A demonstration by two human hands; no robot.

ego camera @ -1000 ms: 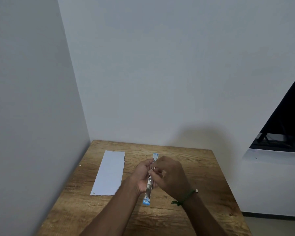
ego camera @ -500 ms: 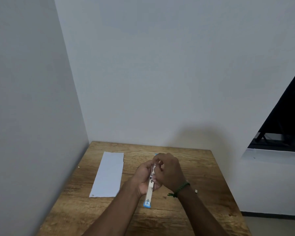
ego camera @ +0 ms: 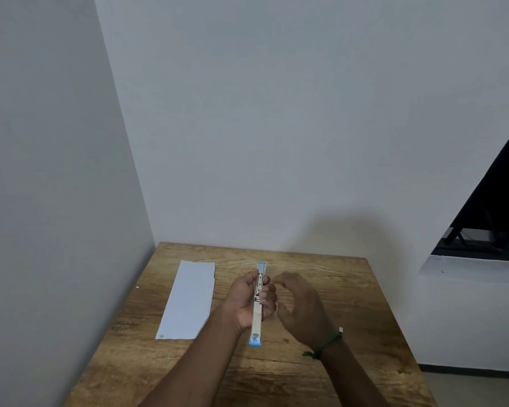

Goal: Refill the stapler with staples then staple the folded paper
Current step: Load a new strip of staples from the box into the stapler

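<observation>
A blue and silver stapler (ego camera: 256,321) is swung fully open into one long strip, its metal channel facing up. My left hand (ego camera: 249,301) grips it around the middle, above the wooden table (ego camera: 350,304). Just to the right of the stapler hovers my right hand (ego camera: 301,308), fingers curled and apart, not touching it. I cannot tell whether it pinches any staples. The folded white paper (ego camera: 190,301) lies flat on the table to the left of my hands.
The table stands in a corner, with white walls close at the left and behind. A dark window (ego camera: 494,218) is at the right. A small speck (ego camera: 137,287) lies near the table's left edge.
My right hand has come off the stapler and moved a little to the right. The left hand keeps its grip and the stapler stays open.
</observation>
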